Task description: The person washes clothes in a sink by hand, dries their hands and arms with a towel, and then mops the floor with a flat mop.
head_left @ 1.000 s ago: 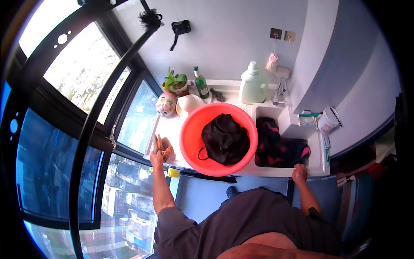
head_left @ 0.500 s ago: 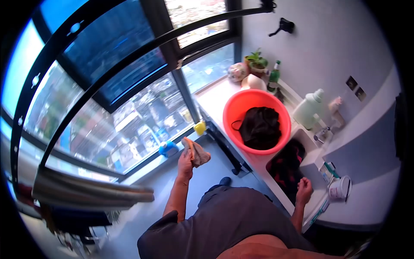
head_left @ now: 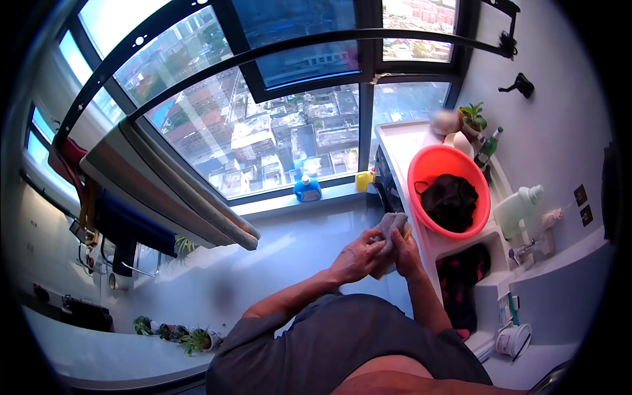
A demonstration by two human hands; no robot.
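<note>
A small greyish cloth [head_left: 393, 222] with an orange-tan edge is bunched up between my two hands, in front of my body. My left hand [head_left: 357, 258] grips it from the left, fingers curled over it. On the other side my right hand [head_left: 407, 257] clasps it, thumb up along the fold. To the right, a red-orange basin [head_left: 417, 172] on the counter holds dark bunched clothing [head_left: 451, 203]. Dark cloth with pink patches [head_left: 459, 289] lies in the sink [head_left: 486, 295] just beyond my right forearm.
Beside the sink are a faucet [head_left: 525, 251], a pale green jug [head_left: 519, 214] and a white tub [head_left: 513, 341]. A blue bottle [head_left: 307, 190] and a yellow container [head_left: 363, 181] stand on the window ledge. Striped cloth [head_left: 174, 191] hangs from the rack at left.
My right hand has come up from beside the sink to join my left hand on the cloth. The cloth has moved right, towards the counter, and my view has turned left.
</note>
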